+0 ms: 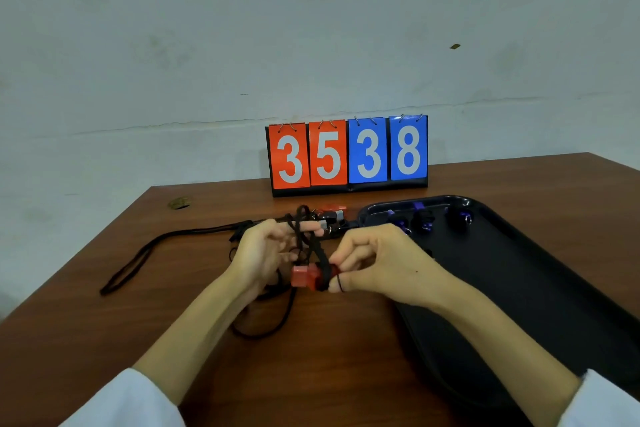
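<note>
Bundling a whistle with its cord. At far left a loose lanyard loop (138, 260) lies slack on the bench (346, 357). The left hand (263, 250), fingers curled, holds the black cord (311, 250) over its forefinger, apparently to keep it taut. The red whistle (304, 276) sits between the hands, just above the bench, with the cord crossing its body. The right hand (374, 263) pinches the whistle's right end, steadying it for wrapping. The black tray (519, 270) at right holds bundled purple whistles (422, 218), probably finished ones.
</note>
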The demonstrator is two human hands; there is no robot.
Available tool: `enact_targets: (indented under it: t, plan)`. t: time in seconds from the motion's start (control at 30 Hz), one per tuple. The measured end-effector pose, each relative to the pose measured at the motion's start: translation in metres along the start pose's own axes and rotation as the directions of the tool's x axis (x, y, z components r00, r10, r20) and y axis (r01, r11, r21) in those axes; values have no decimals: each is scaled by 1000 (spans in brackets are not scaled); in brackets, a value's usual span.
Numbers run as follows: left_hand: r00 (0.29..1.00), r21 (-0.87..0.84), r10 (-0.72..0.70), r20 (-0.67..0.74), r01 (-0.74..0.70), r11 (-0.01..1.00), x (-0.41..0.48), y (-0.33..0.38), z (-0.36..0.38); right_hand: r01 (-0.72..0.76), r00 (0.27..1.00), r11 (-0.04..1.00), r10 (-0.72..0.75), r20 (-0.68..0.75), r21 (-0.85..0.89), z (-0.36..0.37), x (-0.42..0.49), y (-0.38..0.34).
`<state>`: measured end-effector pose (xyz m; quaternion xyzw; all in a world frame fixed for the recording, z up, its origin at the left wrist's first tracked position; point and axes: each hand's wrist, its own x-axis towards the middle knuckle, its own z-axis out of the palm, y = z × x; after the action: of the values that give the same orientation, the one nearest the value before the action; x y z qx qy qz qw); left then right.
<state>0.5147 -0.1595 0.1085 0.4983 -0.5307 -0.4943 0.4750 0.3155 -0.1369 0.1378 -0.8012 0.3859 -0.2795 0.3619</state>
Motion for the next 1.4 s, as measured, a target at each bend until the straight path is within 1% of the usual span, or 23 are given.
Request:
enact_targets:
  t: [0.07,0.13,0.2,0.27,0.3,0.37,0.43,0.6,0.67,0.7,0.8,0.9,0.97,1.0,1.07,1.1,1.13,1.17,1.23,1.27,1.33,1.4]
  plan:
    - [999,143,-41,22,38,989,3,-2,-1,12,999,999,-11,-43,36,-6,-1,-1]
    - [994,177,-98,38,90,980,5,-3,-1,42,993,996,-33,-117,77,-11,0,-4]
    - [992,203,-99,75,82,976,1,-1,2,68,976,986,-35,-215,149,-18,-1,-6]
    - [991,257,-44,124,11,966,-5,3,8,88,948,966,-6,-317,244,-26,-1,-8]
    - [992,267,-7,126,-27,963,-8,5,9,99,930,955,11,-368,280,-29,-1,-8]
    - [994,265,50,97,-74,961,-10,5,12,115,892,940,44,-449,320,-33,0,-5]
    - [994,293,81,69,-97,951,-10,5,12,95,856,944,85,-509,316,-33,3,2]
    - [977,489,166,133,-210,847,-9,0,18,-8,751,954,203,-628,299,-34,10,22]
    - [973,567,197,123,-232,791,-11,-2,23,-36,718,956,227,-658,290,-35,10,25]
    - [970,605,225,90,-233,761,-13,-2,27,-53,705,958,235,-669,281,-35,10,26]
    - [930,703,357,-85,-198,683,-20,-1,36,-115,676,968,241,-696,222,-35,11,29]
    - [860,770,495,-129,-228,596,-27,3,42,-174,652,977,209,-729,124,-33,12,33]
    - [790,799,593,-155,-252,545,-30,3,46,-205,652,977,182,-736,60,-33,12,36]
    - [750,801,637,-179,-265,537,-31,2,47,-216,656,976,171,-735,34,-33,12,37]
    - [676,767,704,-220,-325,552,-33,3,47,-233,666,972,156,-730,-5,-32,13,39]
    - [663,733,715,-220,-371,570,-35,5,47,-245,674,969,155,-723,-21,-31,13,40]
    - [676,685,707,-209,-415,599,-36,7,47,-254,685,966,156,-712,-34,-30,14,41]
    - [710,609,677,-194,-454,650,-37,10,48,-262,698,964,157,-698,-45,-29,15,42]
    - [791,390,588,-169,-495,777,-39,15,51,-275,745,956,148,-650,-98,-28,15,43]
    - [824,287,544,-158,-489,824,-40,18,52,-285,782,947,140,-608,-149,-26,15,43]
    - [867,164,478,-140,-456,875,-41,21,51,-289,866,917,129,-483,-274,-22,15,41]
    - [887,88,445,-122,-437,895,-42,24,49,-243,938,891,115,-327,-384,-15,15,39]
